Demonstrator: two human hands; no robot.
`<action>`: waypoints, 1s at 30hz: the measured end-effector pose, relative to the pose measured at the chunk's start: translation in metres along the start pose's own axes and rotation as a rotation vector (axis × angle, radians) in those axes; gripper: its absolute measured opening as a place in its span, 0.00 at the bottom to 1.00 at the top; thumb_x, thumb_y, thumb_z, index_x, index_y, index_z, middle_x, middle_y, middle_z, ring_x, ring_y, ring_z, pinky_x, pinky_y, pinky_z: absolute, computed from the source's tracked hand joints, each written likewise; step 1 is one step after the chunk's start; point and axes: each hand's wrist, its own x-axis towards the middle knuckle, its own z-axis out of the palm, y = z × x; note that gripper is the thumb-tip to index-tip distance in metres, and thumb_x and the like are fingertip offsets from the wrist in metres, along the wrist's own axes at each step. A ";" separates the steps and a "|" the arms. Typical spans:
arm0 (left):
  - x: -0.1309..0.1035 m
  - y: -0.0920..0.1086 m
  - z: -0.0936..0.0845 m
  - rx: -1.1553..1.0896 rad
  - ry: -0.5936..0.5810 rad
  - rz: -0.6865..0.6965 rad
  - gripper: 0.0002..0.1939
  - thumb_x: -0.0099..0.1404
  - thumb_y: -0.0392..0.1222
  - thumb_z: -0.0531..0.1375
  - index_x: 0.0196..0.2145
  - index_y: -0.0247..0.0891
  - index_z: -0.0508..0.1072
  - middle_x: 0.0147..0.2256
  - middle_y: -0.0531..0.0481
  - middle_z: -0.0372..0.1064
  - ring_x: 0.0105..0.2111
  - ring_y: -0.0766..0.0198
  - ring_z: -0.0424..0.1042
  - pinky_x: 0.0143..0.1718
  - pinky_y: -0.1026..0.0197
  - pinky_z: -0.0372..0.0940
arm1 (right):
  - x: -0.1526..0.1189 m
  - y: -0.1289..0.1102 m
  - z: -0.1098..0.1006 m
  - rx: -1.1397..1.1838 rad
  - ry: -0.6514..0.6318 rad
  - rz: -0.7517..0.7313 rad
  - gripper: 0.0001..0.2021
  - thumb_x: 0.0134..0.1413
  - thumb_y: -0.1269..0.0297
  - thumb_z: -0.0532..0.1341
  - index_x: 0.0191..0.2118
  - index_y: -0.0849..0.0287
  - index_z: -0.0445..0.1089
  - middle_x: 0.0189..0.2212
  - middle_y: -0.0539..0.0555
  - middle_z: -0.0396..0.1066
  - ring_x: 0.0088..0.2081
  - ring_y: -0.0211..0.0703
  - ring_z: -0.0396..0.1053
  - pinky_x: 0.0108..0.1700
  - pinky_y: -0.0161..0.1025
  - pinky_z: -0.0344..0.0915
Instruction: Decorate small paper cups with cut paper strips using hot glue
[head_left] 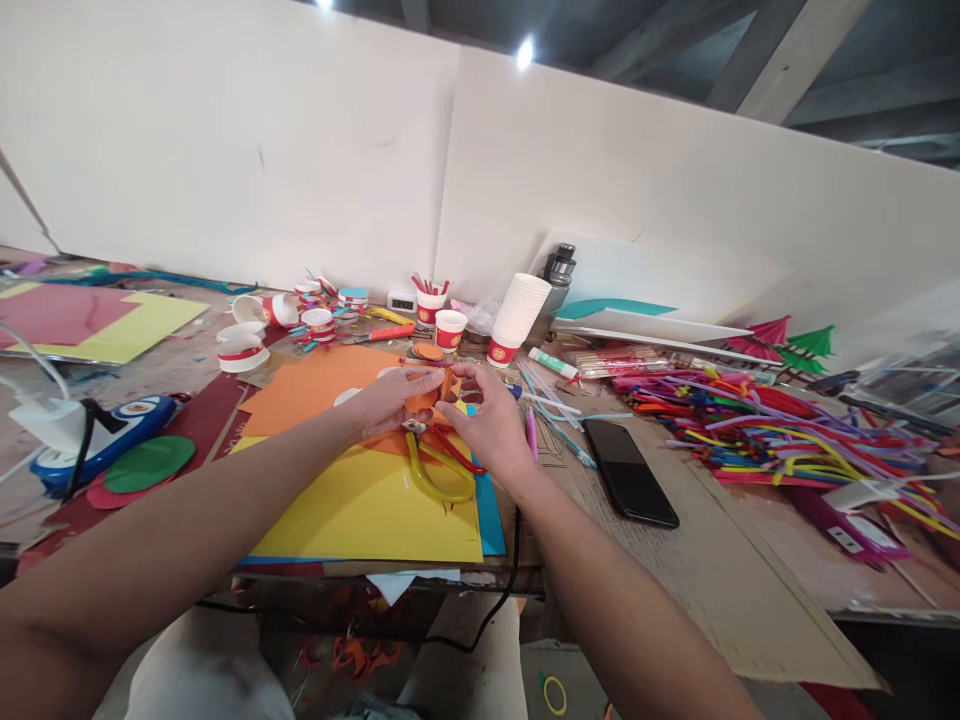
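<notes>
Both hands meet over the paper stack in the middle of the table. My left hand (394, 402) pinches a small orange paper piece (422, 401) between thumb and fingers. At its right side my right hand (491, 418) grips the same piece, part of which stands on edge between the two hands. Just below them, scissors (442, 482) with yellow and red handles lie on yellow paper (360, 510). Orange sheets (300, 395) spread out under and behind my left hand. A small orange disc (428, 352) lies behind my fingers.
Behind stand a stack of paper cups (517, 315), single cups (450, 330) and a bottle (553, 290). A phone (630, 470) lies on cardboard at right, near a heap of pipe cleaners (780, 425). A blue power strip (112, 440) and green paper circle (150, 464) are at left.
</notes>
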 end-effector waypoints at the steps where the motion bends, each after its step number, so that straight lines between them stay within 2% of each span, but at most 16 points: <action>1: 0.000 0.000 0.000 0.010 -0.006 -0.001 0.18 0.55 0.51 0.69 0.32 0.32 0.76 0.31 0.46 0.71 0.26 0.69 0.68 0.23 0.68 0.62 | 0.000 0.000 0.000 -0.003 0.000 -0.002 0.19 0.46 0.69 0.66 0.46 0.55 0.67 0.48 0.55 0.70 0.44 0.43 0.69 0.48 0.45 0.69; 5: -0.001 -0.001 -0.001 0.048 -0.045 -0.044 0.18 0.56 0.52 0.68 0.34 0.33 0.76 0.33 0.46 0.71 0.28 0.68 0.68 0.23 0.68 0.61 | -0.001 0.000 0.000 -0.040 -0.034 -0.010 0.24 0.45 0.69 0.67 0.51 0.56 0.66 0.52 0.57 0.68 0.49 0.46 0.67 0.51 0.47 0.67; 8: -0.002 0.000 -0.001 0.100 -0.059 -0.075 0.20 0.56 0.55 0.67 0.34 0.32 0.76 0.29 0.45 0.71 0.26 0.66 0.68 0.20 0.68 0.59 | 0.000 0.001 0.000 -0.094 -0.054 -0.012 0.23 0.46 0.68 0.67 0.51 0.57 0.67 0.52 0.58 0.68 0.50 0.47 0.67 0.52 0.48 0.66; 11: -0.001 0.001 0.000 0.145 0.129 -0.065 0.22 0.56 0.57 0.66 0.33 0.32 0.74 0.26 0.45 0.70 0.23 0.65 0.69 0.19 0.67 0.57 | 0.000 0.003 0.000 -0.186 -0.060 0.009 0.21 0.51 0.64 0.64 0.51 0.58 0.67 0.50 0.59 0.69 0.51 0.49 0.66 0.54 0.51 0.64; 14: 0.001 0.006 -0.002 0.074 0.344 -0.026 0.20 0.57 0.55 0.66 0.30 0.33 0.72 0.26 0.45 0.70 0.23 0.66 0.68 0.18 0.67 0.57 | -0.002 0.008 0.003 -0.376 -0.158 0.044 0.22 0.53 0.58 0.64 0.52 0.62 0.68 0.49 0.63 0.71 0.52 0.55 0.66 0.57 0.55 0.60; 16: 0.003 0.012 -0.003 -0.026 0.399 -0.036 0.16 0.60 0.51 0.64 0.29 0.34 0.70 0.26 0.44 0.70 0.23 0.65 0.69 0.19 0.67 0.58 | -0.003 0.011 0.005 -0.473 -0.257 0.057 0.25 0.52 0.55 0.66 0.52 0.63 0.69 0.48 0.65 0.71 0.53 0.58 0.66 0.58 0.57 0.58; 18: 0.003 0.018 -0.003 -0.121 0.432 -0.062 0.13 0.64 0.46 0.59 0.31 0.32 0.70 0.27 0.42 0.71 0.24 0.64 0.70 0.20 0.66 0.61 | -0.002 0.012 0.004 -0.507 -0.286 0.042 0.24 0.53 0.52 0.65 0.51 0.63 0.70 0.47 0.65 0.72 0.52 0.57 0.66 0.58 0.55 0.59; 22: 0.002 0.032 0.001 -0.263 0.393 -0.080 0.12 0.65 0.40 0.51 0.35 0.29 0.71 0.30 0.37 0.72 0.27 0.61 0.72 0.23 0.63 0.64 | 0.007 0.013 -0.014 -0.616 -0.107 0.037 0.19 0.59 0.55 0.60 0.50 0.65 0.71 0.48 0.66 0.71 0.52 0.57 0.66 0.56 0.53 0.60; 25: 0.001 0.039 0.000 -0.328 0.350 -0.047 0.13 0.64 0.37 0.49 0.36 0.27 0.72 0.31 0.36 0.72 0.26 0.61 0.70 0.24 0.63 0.65 | 0.014 0.019 -0.033 -0.841 -0.029 0.141 0.21 0.60 0.57 0.59 0.50 0.71 0.69 0.48 0.73 0.70 0.52 0.64 0.65 0.55 0.56 0.59; 27: 0.002 0.042 -0.003 -0.346 0.348 -0.015 0.14 0.65 0.36 0.48 0.37 0.26 0.72 0.30 0.37 0.71 0.25 0.63 0.69 0.23 0.64 0.64 | 0.017 0.027 -0.042 -0.945 -0.045 0.260 0.24 0.60 0.55 0.59 0.52 0.75 0.67 0.48 0.77 0.69 0.52 0.66 0.66 0.53 0.56 0.60; 30: 0.005 0.041 -0.008 -0.373 0.326 0.045 0.13 0.70 0.36 0.49 0.38 0.27 0.72 0.30 0.41 0.71 0.26 0.66 0.70 0.27 0.65 0.67 | 0.021 0.042 -0.048 -0.918 -0.222 0.464 0.23 0.60 0.52 0.58 0.48 0.69 0.71 0.46 0.73 0.73 0.48 0.63 0.71 0.48 0.51 0.65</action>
